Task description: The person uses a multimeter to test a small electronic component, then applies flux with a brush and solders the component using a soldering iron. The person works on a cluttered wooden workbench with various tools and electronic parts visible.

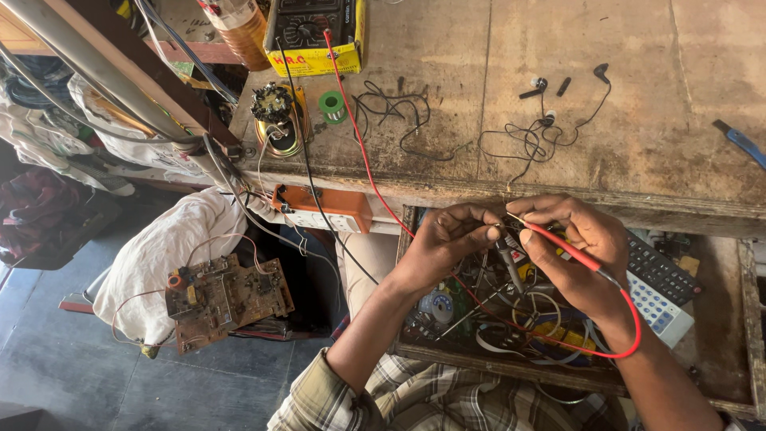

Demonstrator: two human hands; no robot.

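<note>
My left hand (447,239) and right hand (578,247) meet above the open drawer (495,355), which sits below the counter (638,120) edge. The multimeter (315,32) rests on the counter's far left; earphones (550,112) lie behind my hands. The circuit board (227,299) lies left of the drawer.

Item pinched in left hand (447,239) too small to tell; multimeter (315,32) cut by top edge.

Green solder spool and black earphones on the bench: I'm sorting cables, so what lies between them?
In the head view, a tangle of thin black wire lies between green solder spool and earphones.
</note>
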